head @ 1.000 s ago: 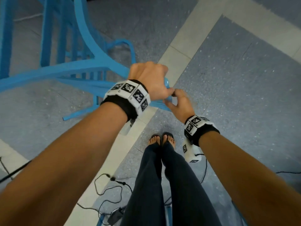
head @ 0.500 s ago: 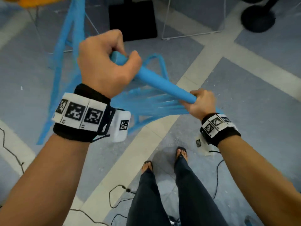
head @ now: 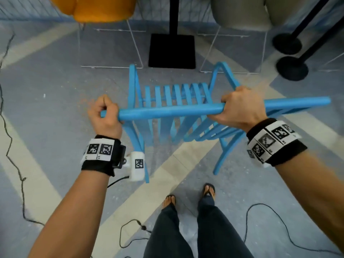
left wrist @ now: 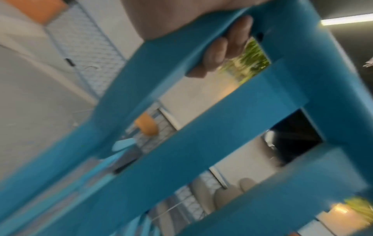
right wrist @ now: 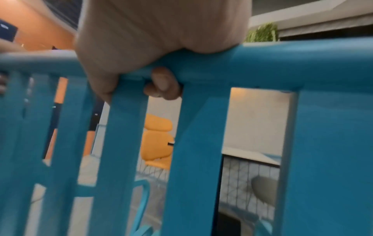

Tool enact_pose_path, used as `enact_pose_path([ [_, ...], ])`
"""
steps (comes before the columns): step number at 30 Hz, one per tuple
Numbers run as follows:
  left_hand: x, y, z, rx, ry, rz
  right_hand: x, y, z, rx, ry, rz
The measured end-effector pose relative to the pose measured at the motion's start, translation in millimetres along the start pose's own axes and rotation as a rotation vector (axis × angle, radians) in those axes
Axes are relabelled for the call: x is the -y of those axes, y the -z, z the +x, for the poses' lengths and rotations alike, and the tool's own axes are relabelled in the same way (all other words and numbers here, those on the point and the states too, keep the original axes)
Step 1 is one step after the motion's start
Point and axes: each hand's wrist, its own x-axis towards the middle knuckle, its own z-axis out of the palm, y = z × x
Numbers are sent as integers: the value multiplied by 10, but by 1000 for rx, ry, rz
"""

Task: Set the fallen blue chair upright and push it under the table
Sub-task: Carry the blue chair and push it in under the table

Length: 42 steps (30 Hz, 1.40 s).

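Note:
The blue slatted chair [head: 173, 97] stands upright on the floor in front of me, its seat facing away. Its round top rail [head: 167, 111] runs left to right between my hands. My left hand [head: 105, 116] grips the rail's left end. My right hand [head: 240, 110] grips the rail right of its middle, and the rail's end sticks out past it. In the left wrist view my fingers [left wrist: 226, 47] curl round the blue rail [left wrist: 181, 52]. In the right wrist view my fingers [right wrist: 161, 83] wrap under the rail [right wrist: 262, 63] above the back slats.
A black square base [head: 172, 50] with a black post stands just beyond the chair. An orange chair [head: 100, 10] on wire legs is at the back left, a grey one [head: 242, 13] at the back right. Two black round stands [head: 292, 68] sit far right. Cables [head: 11, 138] trail over the floor.
The chair has swung from tilted on its side to upright, its top rail now level. Both hands have kept hold of the rail and moved apart. My view has lifted towards the other chairs.

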Motion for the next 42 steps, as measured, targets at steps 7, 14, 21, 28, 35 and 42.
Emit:
enact_pose_path([
  [7, 523, 63, -48, -38, 149, 21, 186, -449, -315, 15, -91, 27],
  [14, 889, 143, -220, -40, 293, 160, 181, -879, -577, 124, -57, 4],
  [21, 412, -218, -503, 154, -167, 1027, -227, -910, -819, -17, -18, 110],
  [28, 451, -447, -615, 347, -157, 1273, -390, -996, -766, -85, -145, 13],
  [35, 465, -659, -111, 348, -101, 1281, -411, -1064, -161, -180, -175, 6],
  [42, 720, -852, 764, 347, -108, 1283, -421, -1111, 765, -201, -181, -14],
])
